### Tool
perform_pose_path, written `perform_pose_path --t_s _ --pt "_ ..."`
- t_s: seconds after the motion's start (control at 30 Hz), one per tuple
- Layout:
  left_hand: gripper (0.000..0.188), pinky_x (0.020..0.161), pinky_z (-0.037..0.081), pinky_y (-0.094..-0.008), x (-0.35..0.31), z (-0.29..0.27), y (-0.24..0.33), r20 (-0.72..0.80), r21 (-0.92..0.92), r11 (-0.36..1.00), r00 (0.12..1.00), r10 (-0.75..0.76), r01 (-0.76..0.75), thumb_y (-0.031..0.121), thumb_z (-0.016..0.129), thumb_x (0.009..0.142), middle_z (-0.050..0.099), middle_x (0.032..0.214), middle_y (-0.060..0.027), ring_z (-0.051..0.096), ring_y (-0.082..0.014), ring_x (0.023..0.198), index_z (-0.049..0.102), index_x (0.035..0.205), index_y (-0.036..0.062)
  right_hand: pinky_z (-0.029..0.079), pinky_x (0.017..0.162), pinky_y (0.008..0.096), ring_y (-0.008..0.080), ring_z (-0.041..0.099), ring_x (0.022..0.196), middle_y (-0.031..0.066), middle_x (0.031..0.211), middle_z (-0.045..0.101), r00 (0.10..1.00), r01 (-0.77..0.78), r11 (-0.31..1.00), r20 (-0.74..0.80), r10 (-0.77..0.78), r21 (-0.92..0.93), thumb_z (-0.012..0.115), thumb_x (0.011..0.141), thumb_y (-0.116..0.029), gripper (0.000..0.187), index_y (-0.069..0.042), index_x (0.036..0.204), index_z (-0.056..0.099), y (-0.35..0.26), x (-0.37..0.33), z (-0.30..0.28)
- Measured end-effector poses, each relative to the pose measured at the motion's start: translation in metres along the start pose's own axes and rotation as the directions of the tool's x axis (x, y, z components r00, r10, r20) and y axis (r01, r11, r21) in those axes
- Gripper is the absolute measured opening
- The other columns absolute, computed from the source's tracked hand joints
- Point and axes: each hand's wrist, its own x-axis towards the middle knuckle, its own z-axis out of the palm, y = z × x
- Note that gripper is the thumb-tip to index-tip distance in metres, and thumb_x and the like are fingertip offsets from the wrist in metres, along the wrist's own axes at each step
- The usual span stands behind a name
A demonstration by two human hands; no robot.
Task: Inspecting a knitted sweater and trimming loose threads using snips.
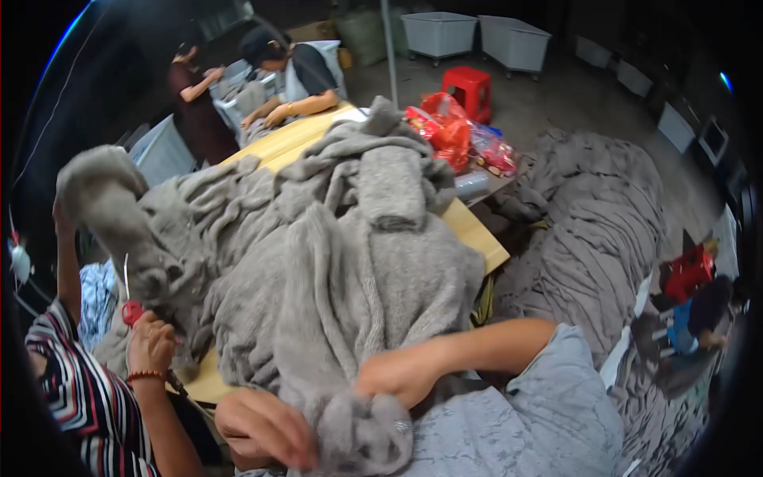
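A big heap of grey fluffy fabric (334,262) covers the wooden table (477,234) in front of me. My right hand (401,378) grips a bunched end of this fabric at the near edge, with its forearm coming in from the right. My left hand (266,429) sits just below and to the left, closed on the same bunch (362,433). At my left, a co-worker in a striped top holds small red-handled scissors (131,310) against another part of the fabric with one hand (151,346) and lifts a piece with the other arm.
A second large pile of grey fabric (588,230) lies on the floor to the right. Red plastic bags (445,127) sit at the table's far end, with a red stool (469,87) and white bins (477,36) beyond. Two more people work at the far left.
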Motion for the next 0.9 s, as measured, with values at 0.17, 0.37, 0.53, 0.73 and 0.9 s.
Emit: perform_pose_path --t_s 0.17,0.37,0.53,0.73,0.9 --pt "0.01 0.077 0.047 -0.0265 -0.005 -0.035 -0.03 -0.662 0.45 0.806 0.749 0.011 0.386 0.001 0.056 0.085 0.062 0.09 -0.0126 0.058 -0.0173 0.087 0.062 0.091 -0.0041 0.051 0.07 0.0342 0.0218 0.062 0.077 0.0097 0.082 0.065 0.48 -0.292 0.935 -0.876 -0.038 -0.2 0.051 0.083 -0.013 0.022 0.001 0.093 0.065 -0.097 -0.153 -0.14" --pt "0.011 0.073 0.046 -0.028 -0.006 -0.064 -0.058 -0.703 0.326 0.827 0.702 -0.112 0.458 0.004 0.058 0.086 0.061 0.09 -0.0116 0.058 -0.016 0.08 0.06 0.093 -0.0038 0.046 0.086 0.0386 0.0326 0.061 0.102 0.0265 0.103 0.063 -0.546 -0.836 0.35 -0.582 -0.603 0.422 0.064 0.075 -0.039 0.055 0.007 0.105 0.063 -0.211 -0.565 -0.295" --pt "0.01 0.074 0.047 -0.0273 -0.011 -0.068 -0.07 -0.739 0.299 0.809 0.659 -0.14 0.507 0.001 0.058 0.085 0.062 0.092 -0.0086 0.058 -0.0147 0.082 0.061 0.093 -0.0023 0.039 0.097 0.0417 0.039 0.044 0.12 0.0286 0.129 0.044 -0.44 -0.769 -0.181 -0.712 -0.547 0.613 0.069 0.071 -0.03 0.069 0.002 0.126 0.043 -0.11 -0.543 -0.289" --pt "0.016 0.074 0.047 -0.029 0.006 -0.074 -0.093 -0.594 0.671 0.399 0.775 -0.216 0.625 -0.001 0.059 0.08 0.063 0.093 -0.0077 0.06 -0.0176 0.083 0.062 0.095 0.0009 0.047 0.087 0.0382 0.0275 0.06 0.103 0.016 0.114 0.061 -0.069 -0.947 0.308 -0.995 0.069 0.087 0.073 0.068 -0.02 0.053 -0.001 0.115 0.057 0.055 -0.34 -0.23" --pt "0.017 0.075 0.048 -0.0307 0.02 -0.059 -0.104 -0.488 0.718 0.366 0.803 -0.343 0.593 -0.002 0.062 0.077 0.063 0.095 -0.0122 0.061 -0.0237 0.087 0.062 0.094 -0.0004 0.044 0.089 0.0456 0.0359 0.054 0.107 0.0196 0.113 0.056 0.182 -0.908 0.368 -0.98 -0.084 -0.2 0.084 0.056 -0.03 0.083 -0.004 0.123 0.045 0.192 -0.231 -0.251"
